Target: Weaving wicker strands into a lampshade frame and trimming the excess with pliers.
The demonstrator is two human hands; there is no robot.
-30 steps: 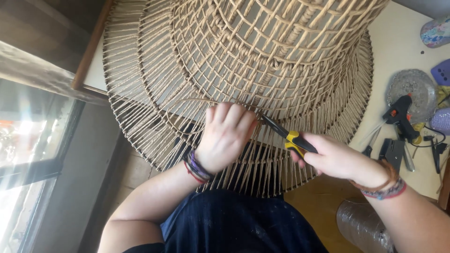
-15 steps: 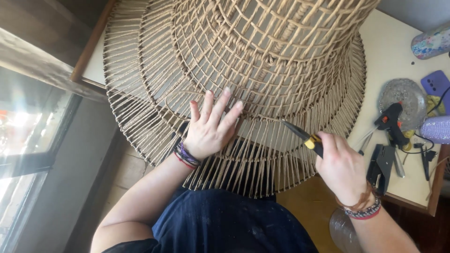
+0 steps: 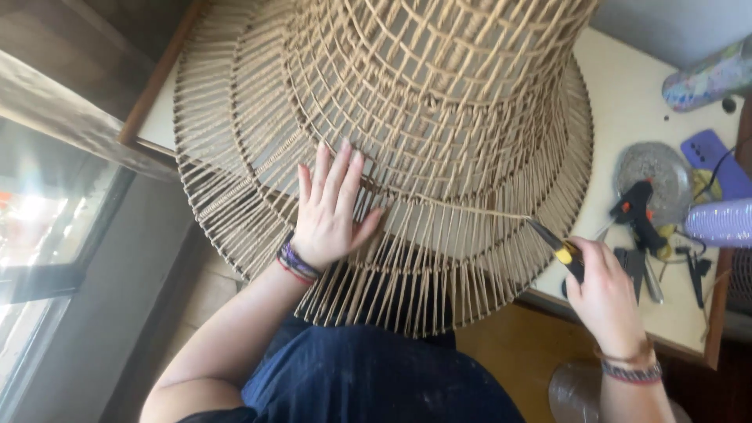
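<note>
A large woven wicker frame (image 3: 439, 102), tan and shaped like a wide-brimmed lampshade, lies on the white table (image 3: 634, 102) and overhangs its near edge. My left hand (image 3: 333, 211) rests flat on the weave with fingers spread. My right hand (image 3: 603, 294) grips pliers (image 3: 558, 249) with black and yellow handles at the frame's right rim. The pliers' tip holds a thin tan strand (image 3: 462, 210) stretched across the weave toward my left hand.
A black glue gun (image 3: 638, 211) and dark hand tools (image 3: 638, 266) lie at the table's right. Behind them are a grey round disc (image 3: 654, 168), a purple phone (image 3: 717, 160) and a lilac ribbed object (image 3: 721, 223). A window (image 3: 39, 251) is at left.
My left hand has opened from a curled grip and now lies flat on the weave. My right hand has drawn the pliers right, away from the left hand, pulling the strand out.
</note>
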